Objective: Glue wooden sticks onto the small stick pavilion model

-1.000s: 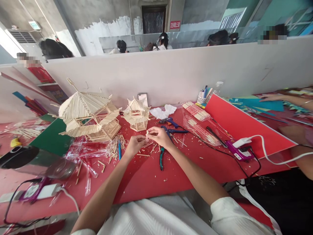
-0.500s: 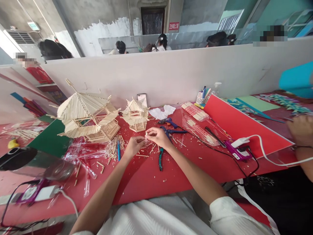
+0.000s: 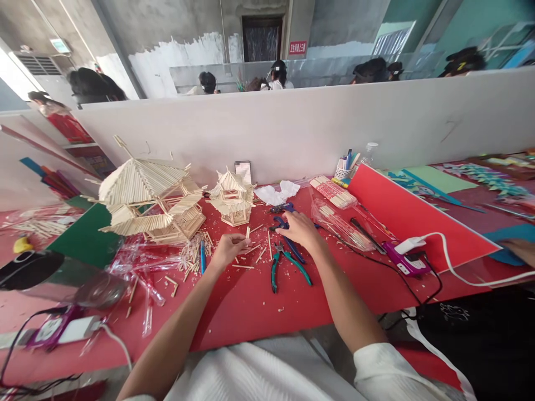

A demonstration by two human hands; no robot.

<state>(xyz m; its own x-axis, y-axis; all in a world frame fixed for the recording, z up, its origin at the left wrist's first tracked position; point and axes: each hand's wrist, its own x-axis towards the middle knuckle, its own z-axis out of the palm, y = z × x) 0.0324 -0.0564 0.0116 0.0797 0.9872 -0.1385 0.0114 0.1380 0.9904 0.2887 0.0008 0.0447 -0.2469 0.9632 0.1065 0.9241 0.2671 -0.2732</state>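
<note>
My left hand (image 3: 229, 248) pinches a short wooden stick (image 3: 248, 231) upright between thumb and fingertips, above the red table. My right hand (image 3: 301, 228) hangs over blue-handled pliers (image 3: 295, 250), fingers apart; whether it touches them is unclear. Just beyond its fingers lies a blue glue gun (image 3: 282, 208), partly covered. Green-handled pliers (image 3: 288, 264) rest with their handles spread, nearer to me. A small stick pavilion (image 3: 231, 200) stands beyond my left hand, and a larger stick pavilion (image 3: 146, 197) stands to the left. Loose stick pieces (image 3: 194, 256) lie around them.
A blue pen (image 3: 203, 257) and crumpled plastic wrappers (image 3: 142, 259) lie left. Bagged sticks (image 3: 334, 192), a red board (image 3: 413, 217) and a purple power strip (image 3: 407, 259) with cables occupy the right. At far left lies a bottle (image 3: 62, 278). Another person's hand (image 3: 518, 250) shows at far right.
My right hand has left the small stick and moved right, over the blue-handled pliers. My left hand keeps the stick. The green-handled pliers are now uncovered.
</note>
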